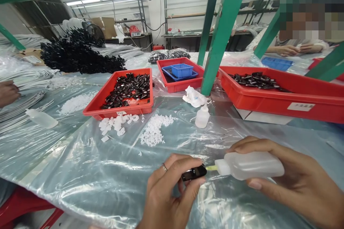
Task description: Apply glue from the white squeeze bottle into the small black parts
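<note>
Between the thumb and fingers of my left hand is a small glossy black plastic part, held roughly level. My right hand grips a translucent squeeze bottle, tipped on its side. The bottle's yellowish nozzle points left and meets the right end of the black part; whether liquid is coming out cannot be made out. Beyond my hands lie a pile of tiny white pieces and some larger white pieces. A second small squeeze bottle stands upright near a crumpled white cloth.
Red trays of black parts stand at the left and right. Another red tray holds blue trays. A green post rises behind the cloth. At left are a co-worker's hand and a lying bottle; another person sits at right.
</note>
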`<state>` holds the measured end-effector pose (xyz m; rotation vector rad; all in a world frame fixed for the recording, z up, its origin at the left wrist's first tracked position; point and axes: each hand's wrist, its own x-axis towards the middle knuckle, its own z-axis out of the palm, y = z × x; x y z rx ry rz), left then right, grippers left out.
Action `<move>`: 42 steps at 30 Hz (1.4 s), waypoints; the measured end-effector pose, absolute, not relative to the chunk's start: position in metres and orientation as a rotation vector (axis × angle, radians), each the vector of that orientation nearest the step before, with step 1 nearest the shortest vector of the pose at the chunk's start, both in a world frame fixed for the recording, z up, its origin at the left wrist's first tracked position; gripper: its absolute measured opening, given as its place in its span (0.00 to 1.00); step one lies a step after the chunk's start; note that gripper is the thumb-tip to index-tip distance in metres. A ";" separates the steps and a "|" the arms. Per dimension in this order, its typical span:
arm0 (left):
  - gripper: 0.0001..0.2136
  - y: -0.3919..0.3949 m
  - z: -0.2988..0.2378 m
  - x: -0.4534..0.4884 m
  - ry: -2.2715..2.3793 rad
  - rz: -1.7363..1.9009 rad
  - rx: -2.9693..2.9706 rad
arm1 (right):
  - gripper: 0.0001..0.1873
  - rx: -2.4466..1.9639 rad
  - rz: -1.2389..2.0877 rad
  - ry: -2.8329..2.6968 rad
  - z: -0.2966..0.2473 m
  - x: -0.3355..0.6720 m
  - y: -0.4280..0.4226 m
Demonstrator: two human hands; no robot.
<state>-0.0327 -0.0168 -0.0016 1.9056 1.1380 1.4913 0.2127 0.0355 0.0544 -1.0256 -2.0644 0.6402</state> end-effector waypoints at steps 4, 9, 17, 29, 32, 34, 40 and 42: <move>0.13 -0.020 -0.004 -0.027 1.155 1.530 1.794 | 0.12 -1.013 0.623 -2.074 0.059 0.214 0.036; 0.14 -0.022 -0.006 -0.022 1.146 1.554 1.731 | 0.12 -1.017 0.624 -2.096 0.060 0.216 0.035; 0.13 -0.023 -0.005 -0.021 1.162 1.534 1.712 | 0.14 -1.076 0.642 -2.085 0.049 0.227 0.032; 0.14 -0.022 -0.007 -0.021 1.151 1.559 1.715 | 0.14 -1.073 0.690 -2.081 0.047 0.227 0.032; 0.15 -0.022 -0.007 -0.021 1.144 1.562 1.720 | 0.15 -1.079 0.740 -2.080 0.046 0.226 0.032; 0.16 -0.022 -0.008 -0.021 1.140 1.557 1.736 | 0.16 -1.097 0.758 -2.080 0.046 0.226 0.033; 0.18 -0.023 -0.008 -0.022 1.144 1.546 1.781 | 0.15 -1.117 0.837 -2.054 0.046 0.228 0.033; 0.17 -0.023 -0.008 -0.022 1.146 1.545 1.785 | 0.15 -1.123 0.867 -2.045 0.046 0.230 0.032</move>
